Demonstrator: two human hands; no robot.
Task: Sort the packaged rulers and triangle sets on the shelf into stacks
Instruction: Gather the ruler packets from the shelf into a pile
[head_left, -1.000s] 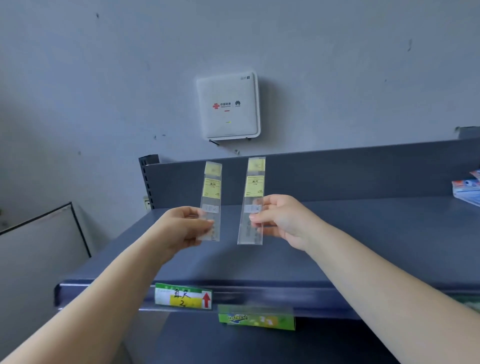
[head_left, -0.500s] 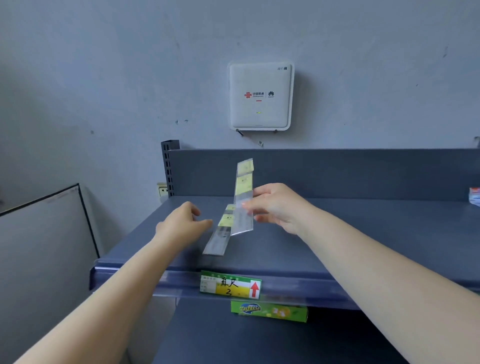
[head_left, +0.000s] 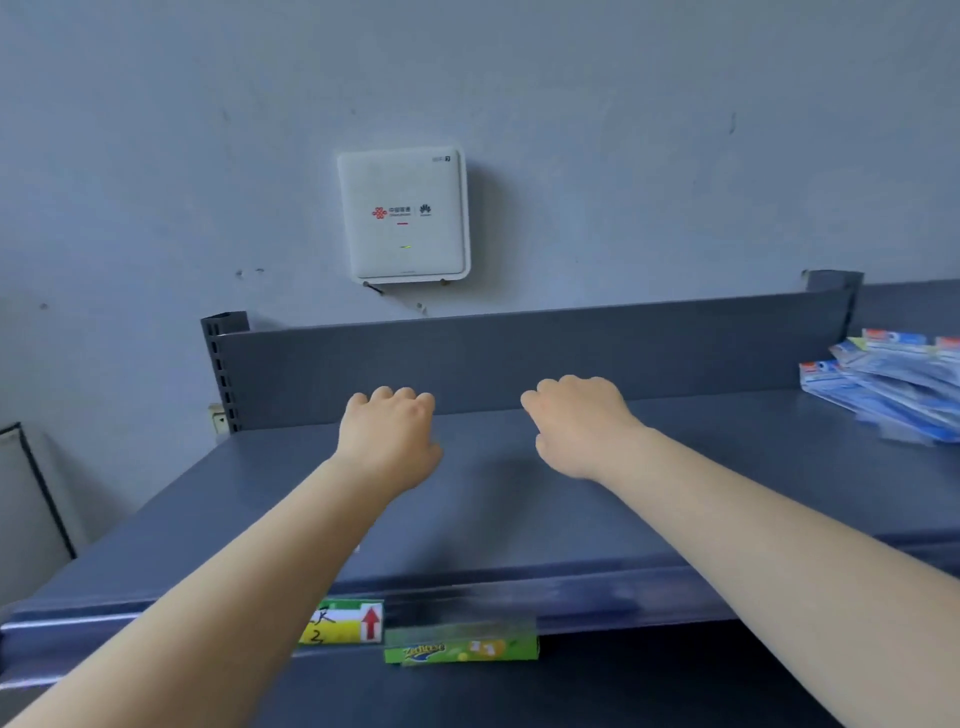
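Both rulers have gone from view; left hand (head_left: 387, 441) and right hand (head_left: 576, 431) hover, fingers curled under (grip unclear).

Two hands side by side over the shelf (head_left: 519, 519), packaged sets (head_left: 893, 384) piled far right, wall box (head_left: 404, 215) behind, price tag (head_left: 347, 622) on front edge.

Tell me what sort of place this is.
Probably a small stationery shop: a grey metal display shelf with a handwritten price tag on its front edge, and blue packaged goods piled at its right end.
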